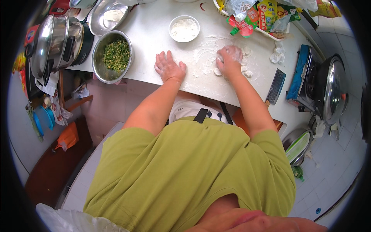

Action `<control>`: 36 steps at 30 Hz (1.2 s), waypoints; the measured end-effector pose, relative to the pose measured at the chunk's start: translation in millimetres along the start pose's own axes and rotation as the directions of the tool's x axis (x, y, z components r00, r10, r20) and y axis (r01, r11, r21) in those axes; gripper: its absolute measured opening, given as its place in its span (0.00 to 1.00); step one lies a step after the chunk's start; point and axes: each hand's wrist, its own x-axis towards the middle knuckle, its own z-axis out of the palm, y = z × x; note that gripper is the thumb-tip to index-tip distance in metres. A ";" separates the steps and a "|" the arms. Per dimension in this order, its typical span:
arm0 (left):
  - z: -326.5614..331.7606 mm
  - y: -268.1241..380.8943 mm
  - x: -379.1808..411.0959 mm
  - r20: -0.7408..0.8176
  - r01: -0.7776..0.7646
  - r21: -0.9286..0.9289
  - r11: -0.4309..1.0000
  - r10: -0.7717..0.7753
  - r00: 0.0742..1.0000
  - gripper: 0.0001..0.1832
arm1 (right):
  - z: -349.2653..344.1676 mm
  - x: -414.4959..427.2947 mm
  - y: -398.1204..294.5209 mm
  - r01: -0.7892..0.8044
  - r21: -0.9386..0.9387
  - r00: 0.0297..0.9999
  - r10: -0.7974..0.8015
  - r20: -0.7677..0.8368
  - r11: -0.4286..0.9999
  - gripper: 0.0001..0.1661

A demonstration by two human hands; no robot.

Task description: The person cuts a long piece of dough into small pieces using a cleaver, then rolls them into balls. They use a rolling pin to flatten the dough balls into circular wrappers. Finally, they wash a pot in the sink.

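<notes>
My left hand [170, 67] rests on the white countertop [147, 37], fingers spread and dusted with flour, with nothing in it. Farther right, my floury right hand [230, 59] is curled low over small pieces of dough [248, 74]. Its fingers and palm face down, so whether it grips a piece cannot be seen. Scattered flour [208, 49] whitens the surface around it. Beyond and between both hands stands a white bowl [184, 39] of flour. Left of my left hand, a steel basin [132, 53] contains a chopped green and yellow filling [116, 55].
A cleaver [276, 87] lies near the counter's right side, before a stove with a lidded wok [336, 90]. At the back right is a basket [265, 34] of packaged goods. A tilted steel bowl [97, 21] holding dough and a steamer pot [53, 46] stand left.
</notes>
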 end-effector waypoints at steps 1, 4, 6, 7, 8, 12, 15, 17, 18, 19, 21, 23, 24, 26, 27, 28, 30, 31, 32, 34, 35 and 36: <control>0.8 -0.4 -0.2 -0.006 -0.005 -0.001 1.000 0.005 1.000 0.39 | -1.7 -8.5 2.2 0.094 0.043 0.995 -0.096 0.038 0.995 0.16; 2.4 -0.9 -0.5 -0.019 -0.017 -0.005 1.000 0.016 1.000 0.40 | -11.4 -37.6 15.0 0.141 -0.055 0.989 -0.143 -0.045 0.989 0.13; 1.4 -0.1 -0.6 -0.023 -0.024 -0.007 1.000 0.023 0.999 0.40 | -13.1 -53.6 38.7 0.093 -0.121 0.990 -0.105 -0.095 0.988 0.15; 1.7 -0.2 -0.7 -0.021 -0.021 -0.005 1.000 0.021 1.000 0.40 | -14.3 -60.9 52.3 0.058 -0.139 0.987 -0.077 -0.138 0.989 0.16; 2.4 -0.7 -1.0 -0.019 -0.017 -0.003 1.000 0.017 1.000 0.40 | -12.1 -66.5 63.5 0.023 -0.156 0.982 -0.052 -0.180 0.988 0.18; 1.6 1.4 -1.6 -0.050 -0.015 0.004 1.000 0.016 0.999 0.39 | -21.0 -53.3 62.8 -0.170 -0.128 0.939 0.122 -0.320 0.977 0.33; -0.6 2.2 -0.6 -0.035 -0.012 0.003 1.000 0.012 0.999 0.38 | -33.8 -15.5 25.1 -0.223 -0.317 0.963 0.158 -0.219 0.922 0.35; 0.1 2.3 0.4 -0.032 -0.020 -0.002 1.000 0.020 0.999 0.39 | -20.1 -1.1 34.7 -0.121 -0.207 0.982 0.086 -0.168 0.971 0.34; 0.9 2.0 0.0 -0.029 -0.018 -0.006 1.000 0.018 0.999 0.39 | -14.1 2.0 38.5 -0.065 -0.150 0.989 0.044 -0.142 0.987 0.33; 0.9 2.0 -0.3 -0.026 -0.013 -0.007 1.000 0.013 1.000 0.39 | -9.8 -0.4 41.8 -0.078 -0.145 0.992 0.063 -0.106 0.986 0.31; 0.7 1.5 -0.8 -0.024 0.002 -0.009 1.000 -0.002 1.000 0.39 | -4.7 -4.5 47.2 -0.100 -0.138 0.995 0.096 -0.034 0.985 0.27; 0.3 0.8 -1.0 -0.022 0.002 -0.009 1.000 -0.002 1.000 0.39 | -11.2 -22.3 52.7 -0.038 -0.123 0.999 0.034 -0.037 0.992 0.24; 0.3 1.0 -1.1 -0.022 0.001 -0.011 1.000 -0.001 1.000 0.39 | -17.0 -33.0 56.4 -0.008 -0.117 0.999 0.003 -0.039 0.993 0.22; 1.8 0.0 -1.2 -0.021 0.002 -0.014 1.000 -0.002 1.000 0.39 | -22.6 -51.4 70.3 -0.039 -0.123 0.995 0.027 -0.095 0.992 0.21; 2.6 0.2 -0.5 -0.019 -0.005 -0.017 1.000 0.005 1.000 0.40 | -25.0 -59.0 78.6 -0.061 -0.126 0.991 0.045 -0.126 0.990 0.21; 2.3 0.6 -0.6 -0.019 -0.006 -0.015 1.000 0.005 1.000 0.39 | -24.8 -64.8 91.2 -0.090 -0.112 0.984 0.071 -0.164 0.990 0.21; 1.8 0.9 -1.6 -0.018 -0.005 -0.008 1.000 0.005 1.000 0.39 | -26.2 -70.3 105.9 -0.144 -0.077 0.964 0.122 -0.237 0.987 0.21; 1.3 1.1 -1.7 -0.019 -0.004 -0.013 1.000 0.004 1.000 0.39 | -26.5 -68.8 107.8 -0.164 -0.097 0.956 0.133 -0.263 0.982 0.22; 0.3 1.6 -1.5 -0.021 -0.003 -0.017 1.000 0.003 1.000 0.39 | -28.0 -66.3 110.9 -0.183 -0.115 0.947 0.143 -0.289 0.976 0.24; -0.3 1.0 -1.7 -0.020 -0.003 -0.021 1.000 0.002 1.000 0.39 | -28.9 -56.8 109.2 -0.238 -0.135 0.931 0.186 -0.314 0.962 0.28; 0.1 0.4 -1.5 -0.019 0.000 -0.023 1.000 0.000 1.000 0.39 | -24.4 -46.6 107.0 -0.270 -0.139 0.925 0.217 -0.312 0.953 0.31; 0.6 0.9 -1.1 -0.017 -0.004 -0.025 1.000 0.003 1.000 0.39 | -19.3 -37.5 104.8 -0.307 -0.143 0.916 0.252 -0.313 0.941 0.34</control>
